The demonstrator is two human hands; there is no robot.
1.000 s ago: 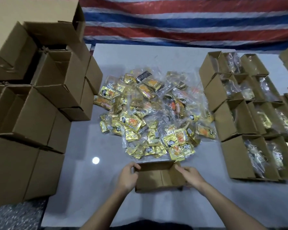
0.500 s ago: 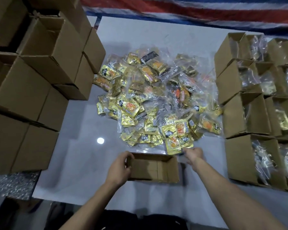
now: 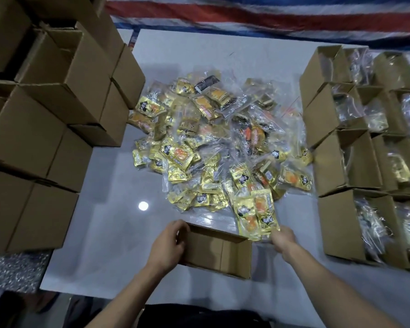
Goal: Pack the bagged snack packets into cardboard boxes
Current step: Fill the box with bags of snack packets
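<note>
Open cardboard box [image 3: 219, 253]: left hand [image 3: 167, 243] is gripping its left end. Bag of snack packets [image 3: 255, 215]: right hand [image 3: 283, 237], blurred, is pinching its near corner.

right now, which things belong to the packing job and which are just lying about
Job: open box in left hand; snack bag in right hand; packet pile; filled boxes; stacked boxes.
Lying about: striped tarp; speckled floor.
</note>
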